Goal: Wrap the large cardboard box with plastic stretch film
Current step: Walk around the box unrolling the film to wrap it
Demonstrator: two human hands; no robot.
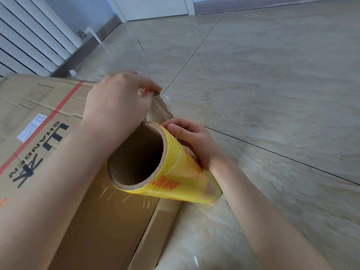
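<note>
A large brown cardboard box (41, 106) with a red stripe and black print lies flat on the floor at the left. A yellow roll of stretch film (175, 172) with a wide cardboard core lies over the box's right edge, its open end facing me. My left hand (118, 102) pinches a bunched strand of clear film (160, 111) pulled off the roll, just above the box's far corner. My right hand (192, 143) grips the far side of the roll, fingers curled over its rim. Film with shiny creases covers the box's near part (109, 221).
Glossy beige floor tiles (263, 94) spread to the right and ahead. A white radiator (31, 38) with a valve and pipe stands on the wall at the upper left, close behind the box. A white door frame (153, 8) is at the top.
</note>
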